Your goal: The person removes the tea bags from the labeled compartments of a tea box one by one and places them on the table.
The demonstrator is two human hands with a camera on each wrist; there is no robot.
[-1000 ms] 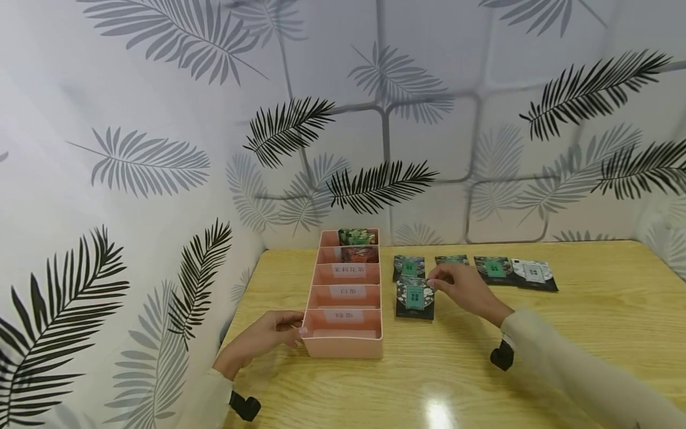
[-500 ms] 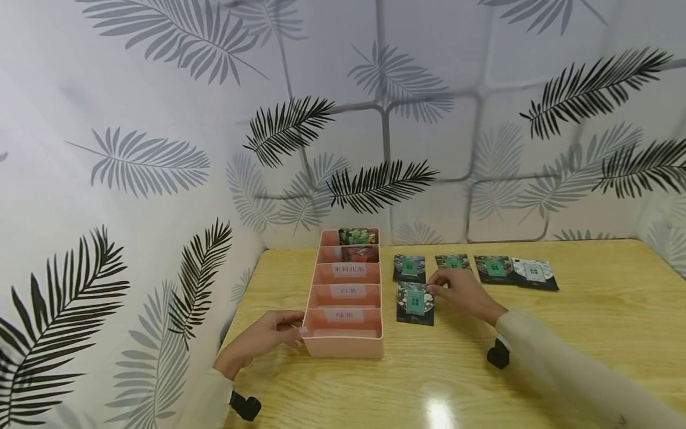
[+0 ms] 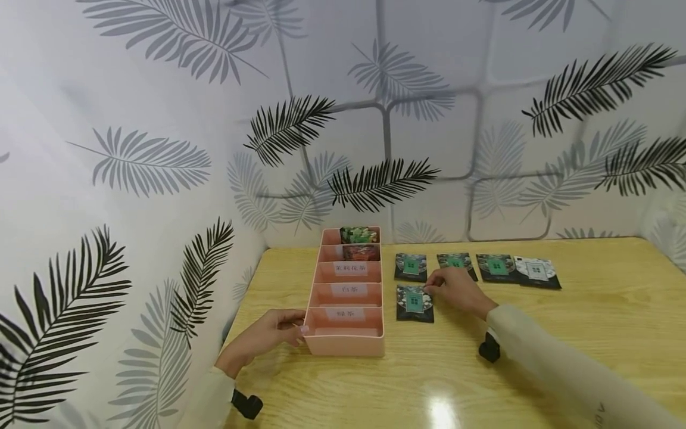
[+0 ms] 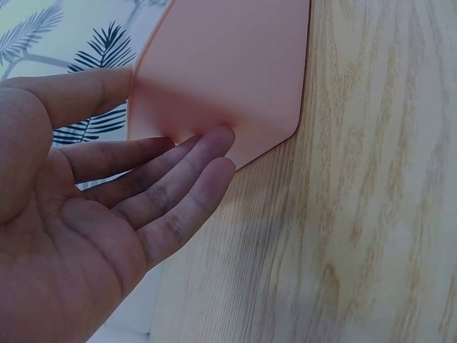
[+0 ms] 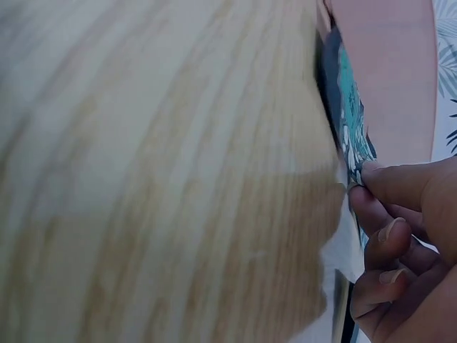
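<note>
The box (image 3: 345, 346) was pink, the front packet (image 3: 415, 305) black, white and teal, the table (image 3: 605, 322) grained yellow, the wall (image 3: 354, 155) leaf-patterned.

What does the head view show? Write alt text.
A right hand pinches a dark, square, teal-labelled packet on a yellowish wooden table, while a left hand touches a pink, rectangular, five-compartment box. Four more packets lie farther back.
</note>
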